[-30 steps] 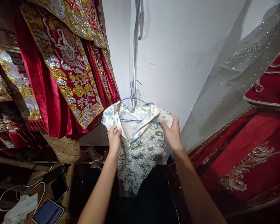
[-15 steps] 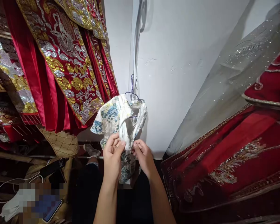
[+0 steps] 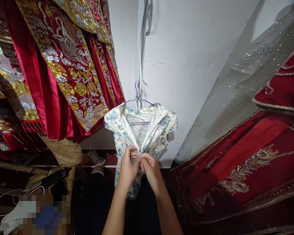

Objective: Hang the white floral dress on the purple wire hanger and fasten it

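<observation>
— While the dress (image 3: 140, 130) hangs on its hanger (image 3: 139, 99) against the wall (image 3: 198, 65), where are the hands?

— Both meet at its front, just below the open neckline. The left hand (image 3: 127, 166) and right hand (image 3: 149, 168) touch each other, fingertips pinching the two fabric edges together at the middle.

— Is the dress spread out?

— Its short sleeves stick out to either side and the collar flaps lie open; the lower part drops behind the wrists, so that stretch is hidden.

— What crowds it?

— On the left, red robes (image 3: 63, 71) with gold and silver embroidery hang close, their lowest hem just beside the dress's sleeve. On the right a red gown (image 3: 247, 156) and a sparkly veil (image 3: 247, 81) slope down, near but apart from the dress.

— Anything below?

— A quilted tan bag (image 3: 63, 151) under the robes, a shoe (image 3: 96, 158) on a low shelf, and a white cable (image 3: 22, 192) at the lower left beside a blurred patch I cannot make out.

— And what hangs above the hanger?

— A pale strap (image 3: 142, 39) runs up the wall corner; the hook sits at its lower end.
</observation>
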Motion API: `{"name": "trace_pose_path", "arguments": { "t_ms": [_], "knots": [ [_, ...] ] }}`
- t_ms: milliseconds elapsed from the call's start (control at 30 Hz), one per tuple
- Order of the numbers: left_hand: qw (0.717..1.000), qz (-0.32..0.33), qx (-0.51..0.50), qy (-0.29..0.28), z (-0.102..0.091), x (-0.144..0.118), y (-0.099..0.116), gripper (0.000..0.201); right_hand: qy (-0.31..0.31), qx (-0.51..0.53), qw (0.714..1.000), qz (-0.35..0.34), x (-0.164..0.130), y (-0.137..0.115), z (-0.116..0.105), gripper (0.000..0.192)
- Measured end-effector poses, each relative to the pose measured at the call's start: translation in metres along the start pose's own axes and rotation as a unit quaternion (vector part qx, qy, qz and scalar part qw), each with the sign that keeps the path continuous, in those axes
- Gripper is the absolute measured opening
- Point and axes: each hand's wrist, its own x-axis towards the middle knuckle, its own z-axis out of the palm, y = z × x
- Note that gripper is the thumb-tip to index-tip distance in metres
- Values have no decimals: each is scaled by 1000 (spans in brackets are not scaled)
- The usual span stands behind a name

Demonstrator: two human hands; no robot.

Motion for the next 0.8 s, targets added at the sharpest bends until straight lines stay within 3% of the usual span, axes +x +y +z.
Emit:
{"name": "trace_pose_path", "arguments": {
  "t_ms": [200, 467, 567, 633, 700, 800],
  "knots": [
    [999, 15, -29, -4, 5, 1, -11, 9, -23, 26, 999, 33, 18, -14, -7, 23],
    [985, 76, 137, -73, 17, 6, -38, 11, 22, 94, 995, -5, 138, -104, -8, 14],
    [968, 90, 200, -125, 13, 15, -41, 13, 32, 100, 994, -42, 161, -125, -1, 15],
    [960, 97, 208, -162, 4, 29, -30, 13, 19, 100, 992, -77, 162, -127, 1, 16],
    [962, 120, 177, -168, -8, 50, -5, 12, 3, 95, 991, -98, 156, -124, 3, 15],
    [975, 192, 98, -57, -24, 94, 44, 32, -23, 83, 990, -108, 145, -119, 4, 16]
  ]
}}
